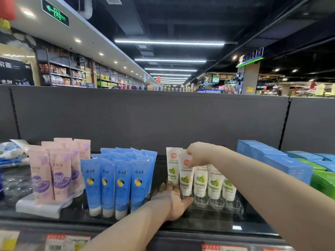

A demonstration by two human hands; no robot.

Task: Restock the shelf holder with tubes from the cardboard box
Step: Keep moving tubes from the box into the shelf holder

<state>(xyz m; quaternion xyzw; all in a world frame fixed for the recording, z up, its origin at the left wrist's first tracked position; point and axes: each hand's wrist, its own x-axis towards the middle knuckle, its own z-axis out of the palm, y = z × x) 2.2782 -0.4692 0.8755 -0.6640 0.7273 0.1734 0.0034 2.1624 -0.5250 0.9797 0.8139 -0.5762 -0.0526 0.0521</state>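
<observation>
A clear plastic shelf holder (217, 205) sits on the dark shelf, with several white tubes with green olive labels (213, 182) standing cap-down in it. My right hand (199, 154) reaches in from the right and pinches the top of one white tube (185, 178) in the front-left spot. My left hand (172, 200) rests flat on the shelf against the holder's left front corner, its fingers spread. The holder's front row of round sockets shows empty. The cardboard box is out of view.
Blue tubes (116, 182) stand in a group left of the holder, pink tubes (54, 171) further left on a white stand. Blue cartons (282, 160) and green cartons (324, 180) lie at the right. A grey back panel (145, 116) closes the shelf behind.
</observation>
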